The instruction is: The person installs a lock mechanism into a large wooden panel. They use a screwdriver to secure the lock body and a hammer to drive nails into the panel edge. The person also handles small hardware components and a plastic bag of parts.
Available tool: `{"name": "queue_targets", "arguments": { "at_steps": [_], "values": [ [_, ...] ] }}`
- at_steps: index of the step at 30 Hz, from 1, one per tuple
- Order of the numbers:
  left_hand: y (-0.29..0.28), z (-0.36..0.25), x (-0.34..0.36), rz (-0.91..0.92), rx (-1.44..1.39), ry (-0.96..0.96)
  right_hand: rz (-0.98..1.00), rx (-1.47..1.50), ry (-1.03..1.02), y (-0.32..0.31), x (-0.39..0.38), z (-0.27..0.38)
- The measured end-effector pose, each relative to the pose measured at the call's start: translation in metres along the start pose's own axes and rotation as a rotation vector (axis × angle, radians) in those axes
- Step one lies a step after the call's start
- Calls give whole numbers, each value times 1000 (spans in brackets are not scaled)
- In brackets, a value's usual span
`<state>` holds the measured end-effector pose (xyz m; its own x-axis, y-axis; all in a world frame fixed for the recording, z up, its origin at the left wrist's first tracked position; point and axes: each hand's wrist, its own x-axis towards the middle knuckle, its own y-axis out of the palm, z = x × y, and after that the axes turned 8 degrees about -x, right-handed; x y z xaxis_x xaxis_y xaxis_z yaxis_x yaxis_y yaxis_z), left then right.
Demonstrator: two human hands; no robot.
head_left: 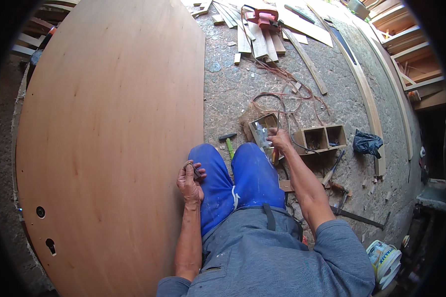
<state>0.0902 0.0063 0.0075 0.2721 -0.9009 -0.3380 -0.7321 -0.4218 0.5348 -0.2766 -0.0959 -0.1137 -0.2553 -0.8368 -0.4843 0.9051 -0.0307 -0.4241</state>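
Gripping a small dark piece (197,173) in the left hand (188,187), with fingers curled well round it, above the left knee. Can't tell exactly what kind of piece. Right beside that hand, to its left: a big wooden door (114,123) with two cut holes near the lower left.

Reaching with the right hand (280,140) over the near side of a small box (268,120), with fingers partly bent, at or just above clear plastic (263,134) inside. Can't tell if actually pinching anything. Between the hands, a bit forward of the knees: a green-handled hammer (229,146) on the floor (223,94).

Just right of the right hand: a two-bay box (326,137), then a black bag (367,142). Right and nearer the body: a chisel (328,178). Well ahead of it: looped cable (287,76), offcuts (259,43) and a red power tool (265,19).
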Motion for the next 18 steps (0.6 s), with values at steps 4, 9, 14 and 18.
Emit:
{"name": "queue_targets", "arguments": {
  "at_steps": [4, 9, 14, 18],
  "values": [
    [-10, -1, -4, -1, 28, 0, 31, 52, 82, 1, -1, 3],
    [-7, -6, -6, -28, 12, -25, 45, -35, 166, 6, 3, 4],
    [-6, -6, -3, -32, 17, -47, -338, -442, -295, 21, 19, 12],
    [-6, -6, -5, -64, 39, -57, -72, -698, -523, 69, -8, 66]
  ]
}}
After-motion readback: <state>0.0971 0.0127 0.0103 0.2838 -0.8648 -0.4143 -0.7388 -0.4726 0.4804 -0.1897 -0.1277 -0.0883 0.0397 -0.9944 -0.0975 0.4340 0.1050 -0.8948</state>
